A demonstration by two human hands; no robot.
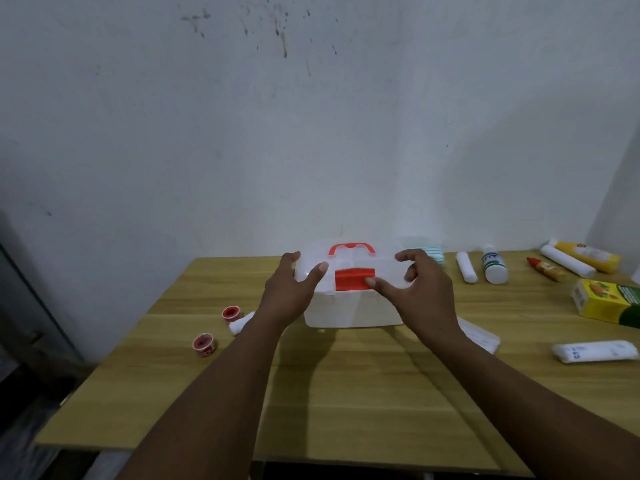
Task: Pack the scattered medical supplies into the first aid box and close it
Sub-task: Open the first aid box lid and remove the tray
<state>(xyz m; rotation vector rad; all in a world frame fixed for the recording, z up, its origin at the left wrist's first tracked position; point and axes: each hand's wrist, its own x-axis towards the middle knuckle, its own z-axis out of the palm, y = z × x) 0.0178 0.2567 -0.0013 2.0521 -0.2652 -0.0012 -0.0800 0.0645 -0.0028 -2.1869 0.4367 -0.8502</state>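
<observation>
Your first aid box (349, 306) sits on the wooden table (332, 393), near the far edge and straight ahead of you. White translucent body, lid down, red handle (351, 249) lying flat on top, red latch (353, 279) on the front face. Contents cannot be made out through the plastic.

Your left hand (289, 289) rests on the box's left front corner, fingers spread over the lid edge, thumb on top. It is loosely open, touching, not clamped on anything. Your right hand (424, 289) cups the right side of the lid, fingers curled and apart, thumb tip pressed on the right end of the latch. Nothing is held in either palm.

Supplies lie outside the box. Left of it: two small red-centred tape rolls (204, 344), one nearer you, one just beside a white gauze roll (240, 323) partly hidden by your left forearm. Behind your right hand: a pale green-striped pack (434, 254), against the box's right rear. Further right: a white bandage roll (465, 268), a white bottle (495, 266) lying down, a small red-and-orange tube (545, 268), a long white roll (566, 261) touching a yellow tube (588, 256). Nearer you on the right: a yellow and green carton (606, 301), a wrapped white bandage (594, 351), and a flat clear packet (479, 334) by your right wrist.
</observation>
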